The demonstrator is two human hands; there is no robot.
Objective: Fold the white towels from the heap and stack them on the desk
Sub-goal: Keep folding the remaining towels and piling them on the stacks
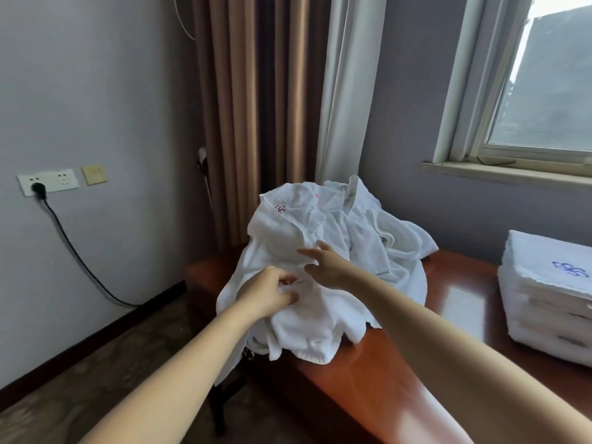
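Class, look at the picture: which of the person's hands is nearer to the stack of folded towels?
Right. The right hand touches the heap, well left of the stack; the left hand pinches the heap farther left.

One head-worn wide-angle camera looks forward and down, close over the desk (368,379), facing the far window corner.

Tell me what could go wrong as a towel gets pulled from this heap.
The heap hangs over the left end of the desk; a tug by the left hand, which pinches a fold, could drag it to the floor. It is tangled, so more than one piece might lift together.
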